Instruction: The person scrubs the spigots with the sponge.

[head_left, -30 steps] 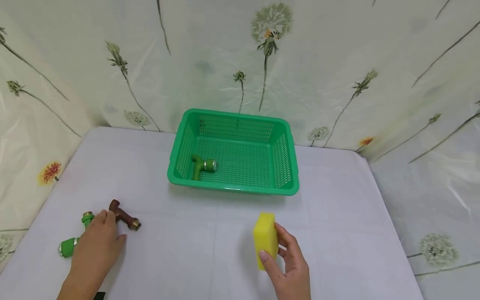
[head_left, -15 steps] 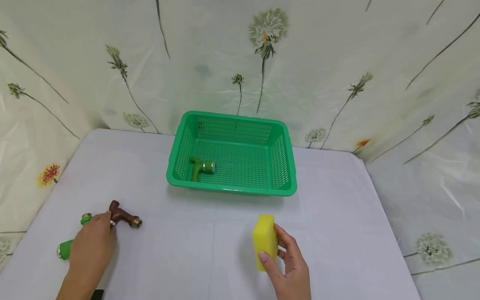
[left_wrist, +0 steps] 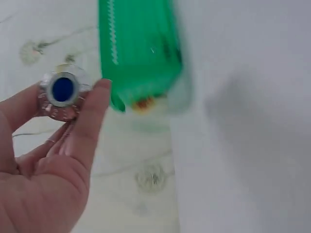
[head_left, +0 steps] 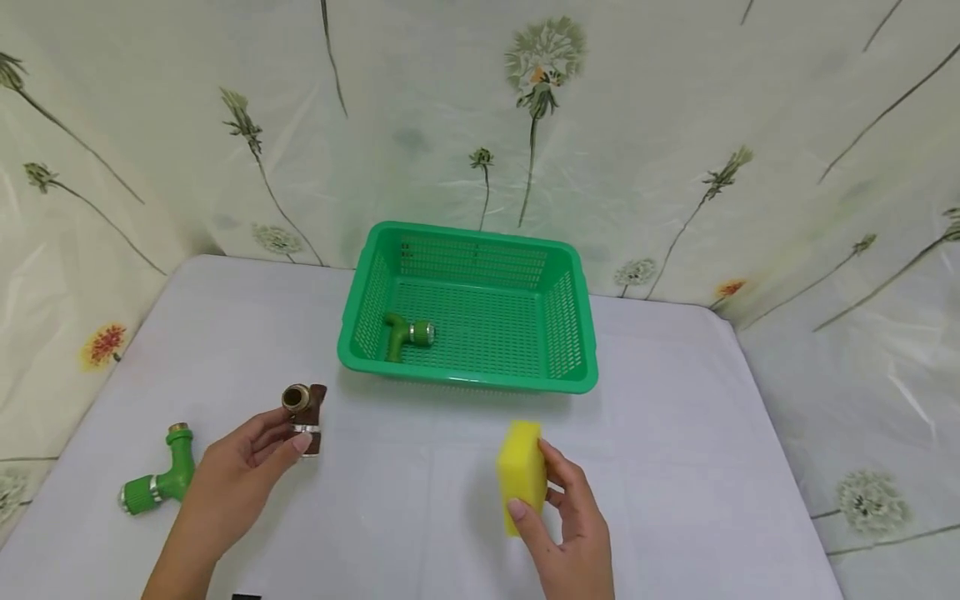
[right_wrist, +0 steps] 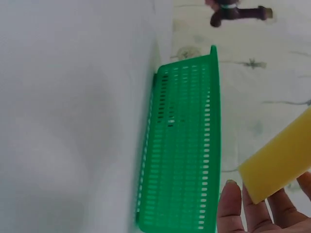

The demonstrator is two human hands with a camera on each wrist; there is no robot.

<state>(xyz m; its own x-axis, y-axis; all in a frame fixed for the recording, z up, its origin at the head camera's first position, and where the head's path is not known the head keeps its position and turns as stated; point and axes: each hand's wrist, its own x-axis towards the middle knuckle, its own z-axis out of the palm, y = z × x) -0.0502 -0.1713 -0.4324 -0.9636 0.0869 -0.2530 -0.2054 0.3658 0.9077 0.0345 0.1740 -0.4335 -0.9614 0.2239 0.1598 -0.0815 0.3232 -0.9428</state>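
Observation:
My left hand (head_left: 238, 475) pinches a brown faucet (head_left: 306, 414) with a brass threaded end, lifted over the left part of the table. In the left wrist view, the faucet's knob end (left_wrist: 63, 91), silver with a blue centre, shows between thumb and fingers. My right hand (head_left: 568, 517) grips a yellow sponge (head_left: 522, 471) upright between thumb and fingers, front of the basket and to the right. The sponge (right_wrist: 279, 158) also appears in the right wrist view. On the table beside my left wrist lies a green faucet (head_left: 174, 467), partly covered by that hand.
A green plastic basket (head_left: 468, 379) stands at the back middle, with another green faucet (head_left: 405, 333) in its left end. A white cloth (head_left: 675, 458) covers the table. Flower-printed sheeting (head_left: 420, 108) hangs behind and at the sides. A small dark object (head_left: 246, 597) shows at the bottom edge.
My left hand has picked up the brown faucet and carried it right, turning its brass end toward the camera; the green faucet is more exposed. The right hand with the sponge has barely moved.

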